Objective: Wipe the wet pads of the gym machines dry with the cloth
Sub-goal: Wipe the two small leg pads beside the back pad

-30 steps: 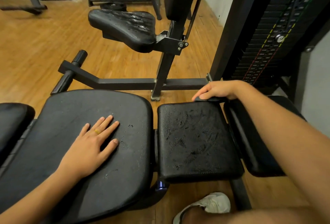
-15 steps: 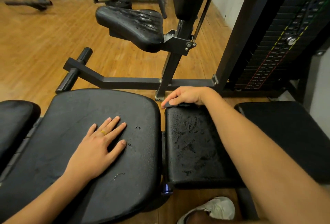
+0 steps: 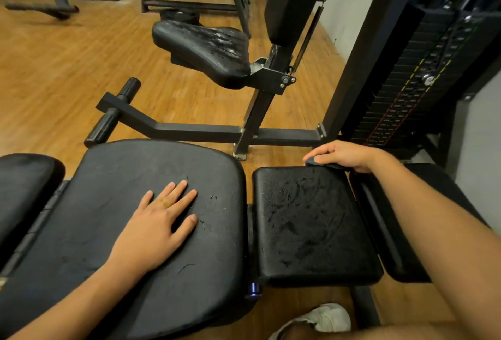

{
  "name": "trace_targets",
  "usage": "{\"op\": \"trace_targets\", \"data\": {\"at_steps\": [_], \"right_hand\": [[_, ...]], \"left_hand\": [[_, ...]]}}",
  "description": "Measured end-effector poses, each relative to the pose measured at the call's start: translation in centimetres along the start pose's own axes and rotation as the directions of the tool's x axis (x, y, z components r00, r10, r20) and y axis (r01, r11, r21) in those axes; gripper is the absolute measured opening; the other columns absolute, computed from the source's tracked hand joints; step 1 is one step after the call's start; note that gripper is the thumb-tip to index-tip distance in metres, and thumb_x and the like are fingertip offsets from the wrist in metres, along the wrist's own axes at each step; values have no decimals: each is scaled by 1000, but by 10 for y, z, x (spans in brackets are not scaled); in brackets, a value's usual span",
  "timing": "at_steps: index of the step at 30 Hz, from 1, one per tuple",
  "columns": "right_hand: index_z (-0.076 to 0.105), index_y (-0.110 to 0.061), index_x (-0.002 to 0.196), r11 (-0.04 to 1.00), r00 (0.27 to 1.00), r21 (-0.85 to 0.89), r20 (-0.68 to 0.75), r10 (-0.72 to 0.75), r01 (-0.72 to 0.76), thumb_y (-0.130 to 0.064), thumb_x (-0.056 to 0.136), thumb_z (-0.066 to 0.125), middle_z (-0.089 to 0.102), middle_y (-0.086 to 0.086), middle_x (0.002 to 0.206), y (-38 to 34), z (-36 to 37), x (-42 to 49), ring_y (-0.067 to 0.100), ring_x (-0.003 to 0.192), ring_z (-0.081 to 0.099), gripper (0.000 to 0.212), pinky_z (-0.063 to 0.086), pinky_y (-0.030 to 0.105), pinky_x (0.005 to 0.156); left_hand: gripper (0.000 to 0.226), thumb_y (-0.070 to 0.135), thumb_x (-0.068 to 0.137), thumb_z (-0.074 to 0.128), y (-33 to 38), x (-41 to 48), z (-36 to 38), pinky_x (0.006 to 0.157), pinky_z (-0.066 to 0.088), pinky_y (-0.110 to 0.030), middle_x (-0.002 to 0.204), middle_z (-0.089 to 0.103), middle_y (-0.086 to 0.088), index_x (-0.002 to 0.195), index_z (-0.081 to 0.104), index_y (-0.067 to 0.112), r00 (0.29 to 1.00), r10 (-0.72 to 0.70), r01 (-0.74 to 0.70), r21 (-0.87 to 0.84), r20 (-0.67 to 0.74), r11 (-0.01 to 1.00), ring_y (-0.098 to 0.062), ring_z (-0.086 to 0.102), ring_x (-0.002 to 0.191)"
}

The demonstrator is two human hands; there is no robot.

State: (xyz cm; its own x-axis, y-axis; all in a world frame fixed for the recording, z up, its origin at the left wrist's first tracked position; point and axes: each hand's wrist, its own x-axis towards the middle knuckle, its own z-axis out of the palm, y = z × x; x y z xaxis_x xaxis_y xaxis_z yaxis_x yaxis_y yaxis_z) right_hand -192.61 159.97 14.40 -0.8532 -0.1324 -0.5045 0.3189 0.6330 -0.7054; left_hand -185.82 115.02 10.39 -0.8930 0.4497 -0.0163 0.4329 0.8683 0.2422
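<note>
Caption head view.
Right hand holds dark blue cloth at wet square black pad edge; left hand flat on large black pad.

The left hand (image 3: 160, 221) wears a thin yellow ring (image 3: 164, 203), and one foot a white sneaker (image 3: 326, 318).
</note>
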Motion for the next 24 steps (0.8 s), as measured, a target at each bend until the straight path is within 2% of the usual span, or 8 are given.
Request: {"op": "trace_targets", "data": {"at_steps": [5,8,10,12,15,18,22,24], "right_hand": [[76,-29,99,997,987,-82,-157,-20,7,-25,89,69,69,-10,112,-11,13,-3,10,109,61,13,45,33,100],[74,-33,93,984,940,-180,-336,-54,-8,-25,89,69,67,-13,104,-24,21,-5,10,104,61,10,43,30,90],[73,-31,100,987,885,-153,-453,-106,40,-27,91,67,66,-9,106,-40,34,0,10,103,59,12,40,29,85],[71,-24,111,990,847,-44,-514,-139,136,-25,92,65,65,-2,110,-59,52,10,13,103,58,21,41,27,83],[66,-18,121,974,832,42,-529,-166,221,-22,93,64,63,0,113,-91,87,32,13,105,57,28,43,20,78],[67,-19,119,971,855,56,-487,-178,234,-25,94,63,64,-3,114,-116,126,60,11,108,57,26,42,16,74],[73,-23,110,985,911,-79,-375,-170,151,-29,96,57,69,-6,104,-137,153,81,10,96,61,23,45,26,71],[74,-25,105,987,924,-39,-346,-160,156,-26,97,55,71,-3,94,-139,152,83,12,86,62,21,45,26,68]], "left_hand": [[76,67,88,5,-3,0,-4,122,2,-42,164,5,10,156,20,36,997,27,-29,26,69,999,-12,2,152],[80,68,84,3,-10,1,-14,119,-4,-38,165,0,9,157,13,35,987,91,-90,-11,134,996,-12,-3,152],[82,68,83,2,-23,-3,-22,120,-2,-42,165,0,9,157,10,36,988,80,-80,2,135,997,-11,-5,152],[83,69,82,0,-41,-11,-26,121,2,-50,166,0,9,157,10,35,994,13,-17,29,110,999,-11,-5,152],[85,71,80,-4,-72,-22,-29,120,5,-55,166,-2,8,157,9,37,991,-104,97,84,90,992,-12,-5,152],[82,74,80,-2,-96,-32,-33,118,3,-58,165,-2,10,155,13,44,986,-154,153,17,69,988,-10,-1,152],[76,74,85,3,-116,-48,-27,120,5,-51,165,1,14,153,18,46,991,-125,128,-93,38,987,-6,-2,151],[70,70,89,8,-119,-51,-21,121,6,-48,164,6,14,152,24,45,992,-126,124,-135,-12,983,-6,1,151]]}}
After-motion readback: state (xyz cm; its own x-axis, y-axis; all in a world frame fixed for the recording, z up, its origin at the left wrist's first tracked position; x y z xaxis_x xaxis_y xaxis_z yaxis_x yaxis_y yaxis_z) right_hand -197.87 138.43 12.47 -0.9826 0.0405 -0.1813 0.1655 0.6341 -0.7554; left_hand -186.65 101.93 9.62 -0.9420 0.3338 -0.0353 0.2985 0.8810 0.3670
